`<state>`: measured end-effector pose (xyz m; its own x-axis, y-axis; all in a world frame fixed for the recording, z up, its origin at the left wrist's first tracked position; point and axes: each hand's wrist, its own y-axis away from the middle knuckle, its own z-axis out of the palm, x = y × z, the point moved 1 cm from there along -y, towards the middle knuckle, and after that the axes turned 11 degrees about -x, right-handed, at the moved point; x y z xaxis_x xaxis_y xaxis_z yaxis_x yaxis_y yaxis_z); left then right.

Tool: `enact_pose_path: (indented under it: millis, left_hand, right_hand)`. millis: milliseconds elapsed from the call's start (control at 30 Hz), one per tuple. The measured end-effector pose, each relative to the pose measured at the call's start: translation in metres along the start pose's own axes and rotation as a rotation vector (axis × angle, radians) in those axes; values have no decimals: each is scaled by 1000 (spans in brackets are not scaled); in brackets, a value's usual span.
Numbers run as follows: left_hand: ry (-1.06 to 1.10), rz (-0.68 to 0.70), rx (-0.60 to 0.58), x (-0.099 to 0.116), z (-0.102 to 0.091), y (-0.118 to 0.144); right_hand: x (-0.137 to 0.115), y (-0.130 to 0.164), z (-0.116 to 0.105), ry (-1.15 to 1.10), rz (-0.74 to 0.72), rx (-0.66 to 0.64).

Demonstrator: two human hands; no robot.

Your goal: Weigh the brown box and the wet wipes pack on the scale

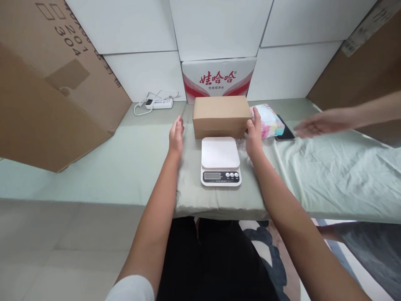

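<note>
A plain, oblong brown cardboard box (222, 113) sits between a person's left hand (176, 134), unclasped, fingers together and clear of the cardboard, and right hand (254, 136), at the box's end, whether its fingers grip impossible to tell. Pale green cloth (144, 154) spreads beneath the fingers; white panels (219, 29) rise beyond them.

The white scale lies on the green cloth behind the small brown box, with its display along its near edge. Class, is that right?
Not quite: the head view shows the white scale in front of the small brown box. It does lie on the green cloth, display along its near edge.
</note>
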<state>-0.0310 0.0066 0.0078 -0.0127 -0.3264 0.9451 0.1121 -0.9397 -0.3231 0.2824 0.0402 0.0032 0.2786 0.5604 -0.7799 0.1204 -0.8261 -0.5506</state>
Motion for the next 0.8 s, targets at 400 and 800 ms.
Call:
enact_pose_path:
  millis: [400,800]
  left_hand:
    - [-46,-30,-170,-14,17,2]
    - [-102,139,-194,4,19,6]
  right_hand:
    - [-5,1,4,-72,182,5]
    - [-26,-1,6,-73,37,-41]
